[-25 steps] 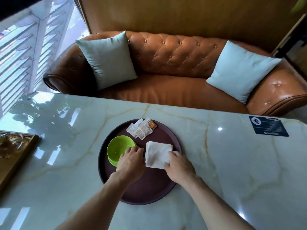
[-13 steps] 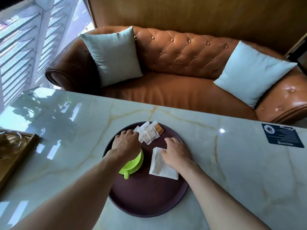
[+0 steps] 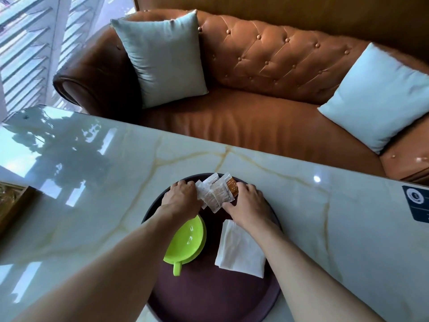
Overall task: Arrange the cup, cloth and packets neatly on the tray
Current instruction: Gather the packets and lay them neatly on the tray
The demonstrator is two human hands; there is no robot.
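Observation:
A round dark purple tray [image 3: 209, 296] lies on the marble table. Several small packets [image 3: 217, 194], white with one orange-brown, are bunched at the tray's far edge. My left hand [image 3: 182, 197] presses against their left side and my right hand [image 3: 247, 203] against their right side, fingers curled onto them. A lime green cup [image 3: 186, 242] sits on the tray's left part, handle pointing toward me, partly under my left forearm. A folded white cloth [image 3: 239, 251] lies right of the cup, partly under my right forearm.
The glossy marble table [image 3: 325, 228] runs across the view. A brown leather sofa [image 3: 267, 66] with two pale blue cushions stands behind it. A wooden tray corner [image 3: 11, 203] is at the left edge, and a dark blue sticker [image 3: 417, 203] at the right.
Both hands left the cup and the cloth and moved forward to the packets at the tray's far edge. The cup now sits with its handle toward me. The camera tilted forward.

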